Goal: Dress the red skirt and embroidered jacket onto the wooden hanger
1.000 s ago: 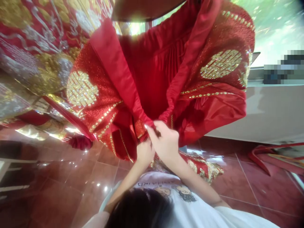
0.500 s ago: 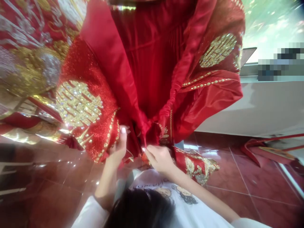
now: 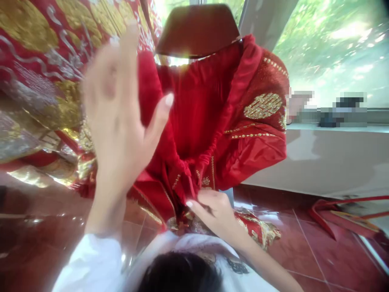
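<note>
A red jacket with gold beadwork hangs before me, its front open onto a shiny red lining. Gathered edges of the opening meet low at the middle, where thin red cords hang down. My right hand is closed, pinching a cord between thumb and fingers. Raised high on the left, my left hand is open and a little blurred, with the thumb apart from the fingers. It covers the jacket's left sleeve; whether it touches the cloth I cannot tell.
A dark red-brown chair back rises behind the jacket. Another red garment with gold and silver embroidery fills the left side. At right are a windowsill, a pale wall, and a red pointed object above the tiled floor.
My left hand has risen from beside the jacket's lower left sleeve and opened. My right hand keeps hold of the cord. The view has tilted up, showing the chair back and more window.
</note>
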A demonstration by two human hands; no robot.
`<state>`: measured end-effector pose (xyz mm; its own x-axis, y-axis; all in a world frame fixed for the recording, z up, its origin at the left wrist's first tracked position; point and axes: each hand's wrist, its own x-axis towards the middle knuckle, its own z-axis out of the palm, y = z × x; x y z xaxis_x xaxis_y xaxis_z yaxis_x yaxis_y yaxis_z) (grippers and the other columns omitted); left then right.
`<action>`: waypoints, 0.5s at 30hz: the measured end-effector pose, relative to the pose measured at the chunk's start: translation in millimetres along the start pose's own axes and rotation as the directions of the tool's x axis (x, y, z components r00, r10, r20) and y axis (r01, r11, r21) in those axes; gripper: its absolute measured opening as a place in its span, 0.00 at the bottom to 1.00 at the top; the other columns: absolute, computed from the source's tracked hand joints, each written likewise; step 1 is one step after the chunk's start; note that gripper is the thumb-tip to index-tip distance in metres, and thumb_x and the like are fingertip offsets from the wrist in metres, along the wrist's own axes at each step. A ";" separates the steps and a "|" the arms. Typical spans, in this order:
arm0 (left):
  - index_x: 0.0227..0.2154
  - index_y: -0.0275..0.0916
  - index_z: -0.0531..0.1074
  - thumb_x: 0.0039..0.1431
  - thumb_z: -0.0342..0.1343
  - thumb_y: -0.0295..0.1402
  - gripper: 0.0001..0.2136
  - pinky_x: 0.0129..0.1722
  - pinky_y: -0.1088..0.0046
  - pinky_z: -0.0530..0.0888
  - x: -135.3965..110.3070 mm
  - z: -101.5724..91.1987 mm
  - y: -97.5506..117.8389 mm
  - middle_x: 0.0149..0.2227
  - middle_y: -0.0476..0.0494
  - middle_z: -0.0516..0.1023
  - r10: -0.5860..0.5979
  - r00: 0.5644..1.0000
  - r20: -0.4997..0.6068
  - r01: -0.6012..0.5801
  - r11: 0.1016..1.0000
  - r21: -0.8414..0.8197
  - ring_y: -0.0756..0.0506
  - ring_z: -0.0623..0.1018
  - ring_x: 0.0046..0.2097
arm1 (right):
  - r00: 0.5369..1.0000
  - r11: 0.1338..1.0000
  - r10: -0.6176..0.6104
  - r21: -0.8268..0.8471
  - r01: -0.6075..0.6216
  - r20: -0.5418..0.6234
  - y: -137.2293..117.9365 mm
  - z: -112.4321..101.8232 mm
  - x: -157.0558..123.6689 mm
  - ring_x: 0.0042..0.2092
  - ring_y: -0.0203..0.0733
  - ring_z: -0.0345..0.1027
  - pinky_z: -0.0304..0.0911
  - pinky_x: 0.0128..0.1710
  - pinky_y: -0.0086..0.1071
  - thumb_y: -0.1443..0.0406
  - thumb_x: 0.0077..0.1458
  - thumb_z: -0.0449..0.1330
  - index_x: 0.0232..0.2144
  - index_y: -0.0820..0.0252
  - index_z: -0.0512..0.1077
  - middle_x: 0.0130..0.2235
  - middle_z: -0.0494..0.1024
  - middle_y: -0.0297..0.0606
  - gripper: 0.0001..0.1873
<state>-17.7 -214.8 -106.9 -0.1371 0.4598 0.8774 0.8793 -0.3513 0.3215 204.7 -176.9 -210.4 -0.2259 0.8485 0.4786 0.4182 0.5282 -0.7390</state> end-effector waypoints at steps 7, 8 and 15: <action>0.43 0.20 0.68 0.60 0.18 0.49 0.40 0.40 0.62 0.64 160.7 149.8 6.3 0.32 0.48 0.66 0.204 0.883 0.422 -0.375 0.848 0.376 0.36 0.75 0.49 | 0.997 0.980 0.026 0.195 -0.038 0.066 0.8 -11.7 -19.1 0.20 0.25 0.42 0.41 0.21 0.24 0.65 0.62 0.51 0.15 0.64 0.47 0.16 0.47 0.29 0.25; 0.38 0.19 0.69 0.59 0.16 0.50 0.42 0.39 0.65 0.63 162.6 151.3 3.4 0.29 0.49 0.64 0.204 0.882 0.424 -0.373 0.854 0.364 0.38 0.76 0.48 | 0.997 0.973 0.031 0.225 -0.044 0.064 2.5 -12.9 -23.1 0.20 0.25 0.42 0.41 0.22 0.25 0.65 0.61 0.51 0.15 0.64 0.47 0.17 0.47 0.29 0.25; 0.31 0.15 0.69 0.59 0.19 0.50 0.41 0.40 0.72 0.56 150.2 153.4 -2.8 0.26 0.53 0.61 0.282 0.886 0.369 -0.362 0.917 0.169 0.45 0.77 0.43 | 0.944 0.819 0.284 0.470 -0.329 0.166 44.4 12.1 -58.3 0.20 0.28 0.38 0.39 0.19 0.27 0.49 0.58 0.51 0.13 0.63 0.45 0.16 0.44 0.31 0.33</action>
<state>29.2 -19.7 -30.7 0.2949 0.6086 0.7366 0.9327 -0.3508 -0.0836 225.8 -202.5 -276.8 -0.2402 0.9568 0.1636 0.0036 0.1694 -0.9855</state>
